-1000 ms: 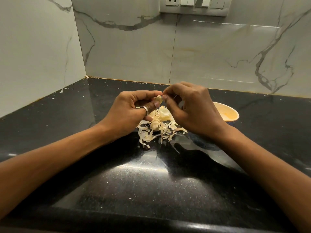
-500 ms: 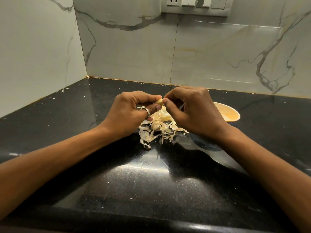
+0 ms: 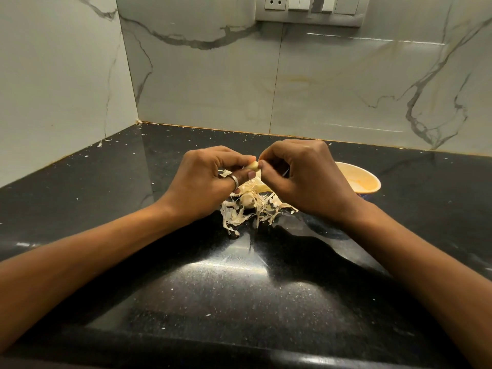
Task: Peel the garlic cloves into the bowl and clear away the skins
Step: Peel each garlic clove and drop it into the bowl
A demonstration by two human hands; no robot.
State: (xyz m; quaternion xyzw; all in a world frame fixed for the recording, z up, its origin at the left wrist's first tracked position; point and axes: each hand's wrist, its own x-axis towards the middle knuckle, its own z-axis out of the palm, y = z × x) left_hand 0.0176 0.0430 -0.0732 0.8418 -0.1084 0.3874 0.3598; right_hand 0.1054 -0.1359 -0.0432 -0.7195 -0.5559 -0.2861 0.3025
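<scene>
A pale garlic clove (image 3: 253,165) is pinched between the fingertips of both hands above the counter. My left hand (image 3: 205,182), with a ring on the thumb, grips its left side. My right hand (image 3: 303,179) grips its right side with thumb and forefinger. Under the hands lies a heap of papery garlic skins (image 3: 250,209) with a whole clove (image 3: 247,201) in its middle. An orange bowl (image 3: 359,179) stands just right of my right hand, partly hidden by it.
The black speckled counter (image 3: 213,288) meets marble walls at the left and back. Small skin flakes (image 3: 103,141) lie scattered near the corner. A switch and socket panel (image 3: 308,9) is mounted on the back wall.
The hands have drawn closer together around the clove, so less of it shows. My left thumb has shifted along the clove. The skins and bowl have not moved.
</scene>
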